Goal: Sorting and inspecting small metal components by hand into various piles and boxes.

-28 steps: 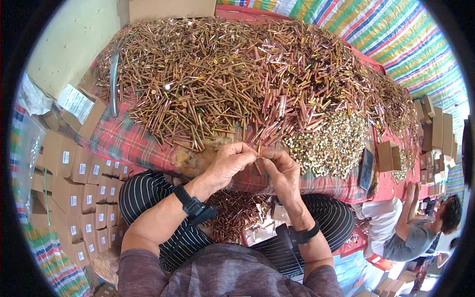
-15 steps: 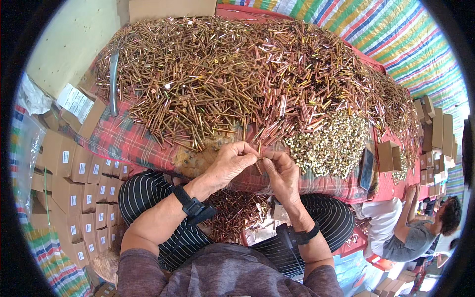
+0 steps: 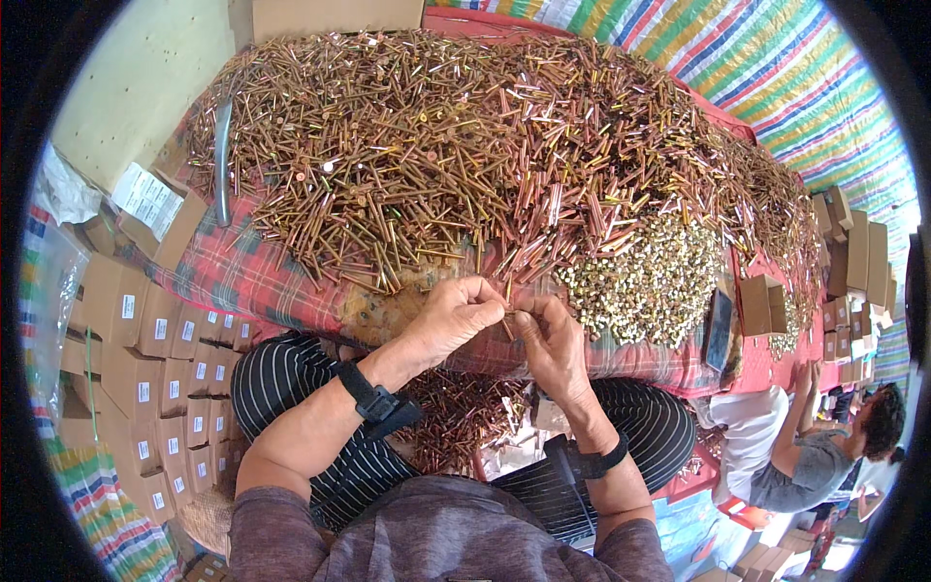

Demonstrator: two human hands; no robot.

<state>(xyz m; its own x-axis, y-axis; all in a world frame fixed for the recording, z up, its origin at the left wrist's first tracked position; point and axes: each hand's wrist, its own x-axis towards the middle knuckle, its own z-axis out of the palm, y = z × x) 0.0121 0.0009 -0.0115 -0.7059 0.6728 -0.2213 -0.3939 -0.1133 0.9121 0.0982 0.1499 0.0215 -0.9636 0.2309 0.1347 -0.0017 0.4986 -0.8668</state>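
My left hand (image 3: 448,315) and my right hand (image 3: 556,347) meet over the near edge of a padded plaid cloth (image 3: 621,363). Between their pinched fingertips is a thin copper-coloured metal rod (image 3: 509,289), with its ends showing above and below the fingers. Its exact kind is too small to tell. Just beyond lies a broad heap of long gold-coloured bolts (image 3: 388,165), mixing into pinkish copper tubes (image 3: 553,209) farther right. To the right of my right hand spreads a pile of small brassy metal pieces (image 3: 645,286).
Stacked labelled cartons (image 3: 145,388) stand at my left. More copper-coloured pieces (image 3: 456,412) lie between my legs. An open carton (image 3: 763,306) and a dark tray (image 3: 719,330) sit to the right, near another person (image 3: 815,461). A curved metal strip (image 3: 223,165) rests at the left.
My right hand has shifted very slightly, its fingers still pinched at the rod. My left hand stays in nearly the same place.
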